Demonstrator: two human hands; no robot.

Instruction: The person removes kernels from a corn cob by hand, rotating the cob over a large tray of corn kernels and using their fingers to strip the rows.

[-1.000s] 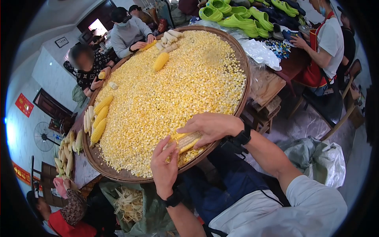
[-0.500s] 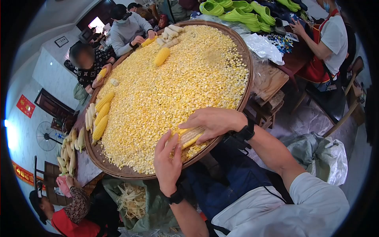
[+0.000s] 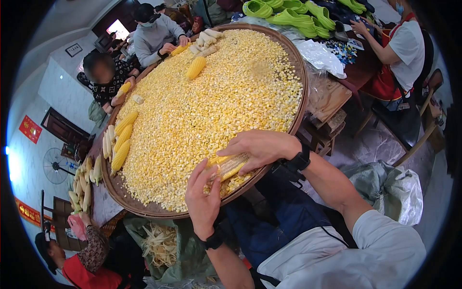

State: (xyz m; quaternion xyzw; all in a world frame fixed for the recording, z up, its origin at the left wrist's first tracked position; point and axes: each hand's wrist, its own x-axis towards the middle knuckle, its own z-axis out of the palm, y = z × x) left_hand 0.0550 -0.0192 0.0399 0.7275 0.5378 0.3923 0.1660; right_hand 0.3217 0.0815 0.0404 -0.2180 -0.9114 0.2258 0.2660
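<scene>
Low in the round tray, near its front rim, lies a partly stripped corn cob, with yellow kernels on some rows and bare pale rows between. My right hand is wrapped over the cob's right end. At the cob's left end is my left hand, its fingers touching the cob, the thumb side partly hidden. Loose yellow kernels cover the tray around both hands.
Whole cobs and bare cobs rest at the tray's left edge; another cob lies farther back. Co-workers sit beyond the rim. Green clogs are at the back right, and a sack of husks stands below the tray.
More bare rows show on the cob between my hands. My left hand has shifted very slightly left; my right hand keeps its grip.
</scene>
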